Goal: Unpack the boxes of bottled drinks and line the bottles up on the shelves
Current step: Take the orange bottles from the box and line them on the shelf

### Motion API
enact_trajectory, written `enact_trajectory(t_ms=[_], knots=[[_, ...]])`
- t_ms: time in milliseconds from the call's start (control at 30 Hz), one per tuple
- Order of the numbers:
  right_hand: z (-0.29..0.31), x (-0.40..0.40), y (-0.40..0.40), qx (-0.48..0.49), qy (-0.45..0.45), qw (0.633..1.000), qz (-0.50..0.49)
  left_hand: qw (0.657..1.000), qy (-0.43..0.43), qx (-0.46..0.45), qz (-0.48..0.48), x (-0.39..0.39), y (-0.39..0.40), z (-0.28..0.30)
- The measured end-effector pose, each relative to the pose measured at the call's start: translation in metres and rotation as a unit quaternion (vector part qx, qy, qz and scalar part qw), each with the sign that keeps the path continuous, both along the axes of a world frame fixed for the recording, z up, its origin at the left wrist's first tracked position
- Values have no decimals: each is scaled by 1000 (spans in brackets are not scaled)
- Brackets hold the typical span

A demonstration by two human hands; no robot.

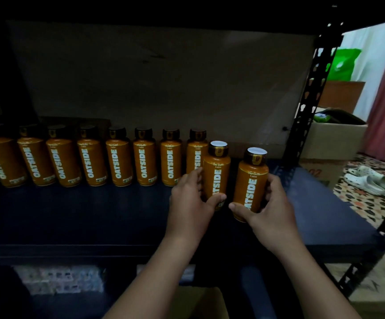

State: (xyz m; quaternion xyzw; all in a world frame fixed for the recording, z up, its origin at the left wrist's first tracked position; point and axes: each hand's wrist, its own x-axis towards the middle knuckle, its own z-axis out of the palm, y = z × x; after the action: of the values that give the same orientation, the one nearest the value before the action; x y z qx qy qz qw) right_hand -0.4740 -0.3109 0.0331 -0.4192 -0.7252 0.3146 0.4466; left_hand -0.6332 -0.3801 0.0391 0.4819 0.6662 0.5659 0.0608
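Note:
Several orange OATSIDE bottles (90,160) stand upright in a row along the back of a dark shelf (94,215). My left hand (190,201) grips another orange bottle (216,171) at the right end of that row, thumb across its front. My right hand (271,203) grips a second orange bottle (252,183) just to the right of it and slightly nearer to me. Both held bottles are upright, with white-topped caps. Whether their bases touch the shelf is hidden by my hands.
A black perforated upright (309,97) of the rack stands at the shelf's right end. Beyond it are cardboard boxes (329,141), a green bag (343,63) and pale sandals (368,178) on a patterned floor. A cardboard box (198,302) lies below between my forearms.

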Motion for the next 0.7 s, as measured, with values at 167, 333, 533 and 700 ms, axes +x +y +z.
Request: enact_trajectory(t_ms=[167,333,533,700], knots=[[-1,27,11,-13,7,1000,-26,999,23,-19,15,26,48,5],[-1,34,15,-17,2,1000,-22,992,83,-79,58,27,76,16],[2,32,18,-9,-23,999,-34,984,88,-100,118,25,79,9],[3,30,22,-5,-22,998,-56,981,88,-103,136,27,74,13]])
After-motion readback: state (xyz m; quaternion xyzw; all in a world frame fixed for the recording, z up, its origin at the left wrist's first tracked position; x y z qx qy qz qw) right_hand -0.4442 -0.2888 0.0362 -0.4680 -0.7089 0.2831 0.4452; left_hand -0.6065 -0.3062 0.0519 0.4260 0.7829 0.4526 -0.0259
